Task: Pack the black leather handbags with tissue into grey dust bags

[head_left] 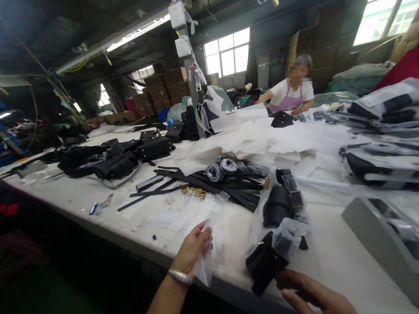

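Observation:
My left hand (193, 249), with a silver bracelet at the wrist, is closed on a thin clear plastic bag (205, 268) over the table's near edge. To the right, my right hand (315, 297) has its fingers apart, just below a small black pouch (265, 262); whether a fingertip touches it I cannot tell. Behind that pouch lies a black rolled item (277, 205) in clear plastic wrapping, with a crumpled piece of plastic (288, 233) beside it. Black straps (234, 190) and wrapped rolls (229, 166) lie farther back.
A grey tape dispenser (381, 236) stands at the right. Wrapped black goods (394, 165) and white sheets (266, 140) cover the far right and middle. Black bags (122, 160) lie at the left. A post (192, 75) rises behind; a co-worker (290, 91) is across the table.

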### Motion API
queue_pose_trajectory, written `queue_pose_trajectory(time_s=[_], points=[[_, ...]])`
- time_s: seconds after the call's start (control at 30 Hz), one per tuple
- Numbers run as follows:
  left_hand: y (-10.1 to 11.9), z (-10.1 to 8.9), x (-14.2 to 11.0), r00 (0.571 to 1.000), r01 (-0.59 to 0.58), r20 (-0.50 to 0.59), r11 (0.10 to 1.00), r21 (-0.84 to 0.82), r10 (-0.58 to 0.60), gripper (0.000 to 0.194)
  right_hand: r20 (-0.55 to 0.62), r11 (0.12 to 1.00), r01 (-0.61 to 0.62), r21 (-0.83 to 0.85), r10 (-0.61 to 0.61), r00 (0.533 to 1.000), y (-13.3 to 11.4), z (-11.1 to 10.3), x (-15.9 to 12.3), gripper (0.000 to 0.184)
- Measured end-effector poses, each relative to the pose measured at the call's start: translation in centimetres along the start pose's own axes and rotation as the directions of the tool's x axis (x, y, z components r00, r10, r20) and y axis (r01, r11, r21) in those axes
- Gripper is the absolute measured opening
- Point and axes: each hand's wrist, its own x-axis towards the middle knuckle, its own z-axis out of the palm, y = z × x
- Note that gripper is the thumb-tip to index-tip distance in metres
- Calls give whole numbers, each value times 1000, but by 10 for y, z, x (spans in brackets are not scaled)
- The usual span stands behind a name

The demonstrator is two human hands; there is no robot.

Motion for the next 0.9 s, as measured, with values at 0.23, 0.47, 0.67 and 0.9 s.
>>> queue_pose_trajectory(time_s=[0.23,0.47,0.67,0.9], points=[[-51,31,-73,991,34,126,996,83,-44,37,-24,987,-163,-5,163,986,-21,15,-2,34],[-75,26,-103,986,13,160,981,193,-44,51,125,975,-220,-44,224,967,-28,32,7,42],[-76,4,-118,990,10,135,971,241,-44,50,211,935,-329,130,298,931,-29,33,8,47],[-71,-11,-120,986,90,112,960,265,-124,48,400,821,-451,351,305,865,-41,26,11,54]])
